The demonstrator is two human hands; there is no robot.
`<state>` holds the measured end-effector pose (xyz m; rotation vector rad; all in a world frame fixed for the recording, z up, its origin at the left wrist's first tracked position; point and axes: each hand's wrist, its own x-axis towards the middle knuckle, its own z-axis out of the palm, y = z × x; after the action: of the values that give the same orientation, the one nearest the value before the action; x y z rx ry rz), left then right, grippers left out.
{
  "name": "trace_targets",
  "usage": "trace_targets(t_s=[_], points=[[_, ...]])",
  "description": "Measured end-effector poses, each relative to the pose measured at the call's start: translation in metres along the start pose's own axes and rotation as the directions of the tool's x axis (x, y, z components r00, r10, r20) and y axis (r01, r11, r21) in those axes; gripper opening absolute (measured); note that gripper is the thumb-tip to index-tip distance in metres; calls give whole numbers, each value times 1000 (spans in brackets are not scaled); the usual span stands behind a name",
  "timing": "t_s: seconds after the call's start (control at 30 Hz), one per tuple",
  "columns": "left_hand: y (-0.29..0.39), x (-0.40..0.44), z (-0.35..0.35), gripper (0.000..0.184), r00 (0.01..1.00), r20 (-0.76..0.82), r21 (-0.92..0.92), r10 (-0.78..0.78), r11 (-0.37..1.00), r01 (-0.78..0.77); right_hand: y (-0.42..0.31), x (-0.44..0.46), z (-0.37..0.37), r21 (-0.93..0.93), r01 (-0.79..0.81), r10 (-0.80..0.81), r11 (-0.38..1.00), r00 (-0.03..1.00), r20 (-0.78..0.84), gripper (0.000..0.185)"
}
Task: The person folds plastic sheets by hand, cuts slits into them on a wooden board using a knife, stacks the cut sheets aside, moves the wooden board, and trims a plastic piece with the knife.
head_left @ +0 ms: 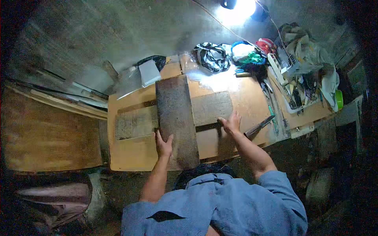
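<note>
A long dark board (176, 114) lies front to back on the tan worktable, across a paler grey plank (212, 107) that runs left to right beneath it. The plank's middle is hidden under the dark board. My left hand (164, 146) rests at the dark board's left edge, thumb and fingers spread, the thumb over its surface. At the plank's near right corner is my right hand (231, 123), thumb and fingers apart and touching its edge. A knife (260, 126) with a dark blade lies to the right of my right hand.
A white tray (293, 108) of small tools stands on the right, with a green object (339, 100) beside it. Along the back are a black-and-white cloth bundle (212, 57), plastic bags and a white sheet (149, 72). A bright lamp (240, 10) hangs above. Another wooden surface (51, 133) adjoins on the left.
</note>
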<state>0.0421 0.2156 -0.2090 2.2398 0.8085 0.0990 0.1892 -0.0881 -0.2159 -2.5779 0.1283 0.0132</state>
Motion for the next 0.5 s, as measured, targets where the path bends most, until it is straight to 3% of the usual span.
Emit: trace_targets(t_s=[0.03, 0.07, 0.1, 0.17, 0.23, 0.27, 0.33, 0.43, 0.5], points=[[14, -1, -3, 83, 997, 63, -63, -48, 997, 52, -1, -5, 2, -4, 41, -41, 999, 997, -72, 88], [26, -5, -4, 83, 996, 51, -13, -69, 997, 70, -1, -15, 5, -7, 42, -43, 999, 996, -74, 88], [21, -2, 1, 83, 996, 53, -19, -70, 997, 71, -9, -28, 3, -104, 119, -134, 987, 978, -157, 89], [4, 4, 16, 83, 1000, -18, 6, 19, 1000, -19, -22, -56, -1, -214, 188, -235, 959, 947, -221, 90], [15, -1, 10, 84, 1000, 0, -16, 8, 1000, -8, -33, -83, -3, 167, 361, -356, 917, 932, -64, 86], [21, -2, 8, 84, 1000, 15, -33, 4, 999, -4, -37, -95, -1, 159, 358, -353, 920, 934, -60, 86], [11, 2, 20, 84, 1000, 0, -64, 20, 998, -20, -48, -112, 3, 224, 302, -358, 927, 889, 286, 83], [23, -7, 22, 84, 1000, -9, -104, 20, 994, -21, -63, -116, 3, 116, 268, -291, 957, 886, 360, 82], [26, -13, 27, 85, 1000, 0, -116, 4, 993, -4, -63, -112, -1, 158, 270, -310, 950, 878, 364, 80]])
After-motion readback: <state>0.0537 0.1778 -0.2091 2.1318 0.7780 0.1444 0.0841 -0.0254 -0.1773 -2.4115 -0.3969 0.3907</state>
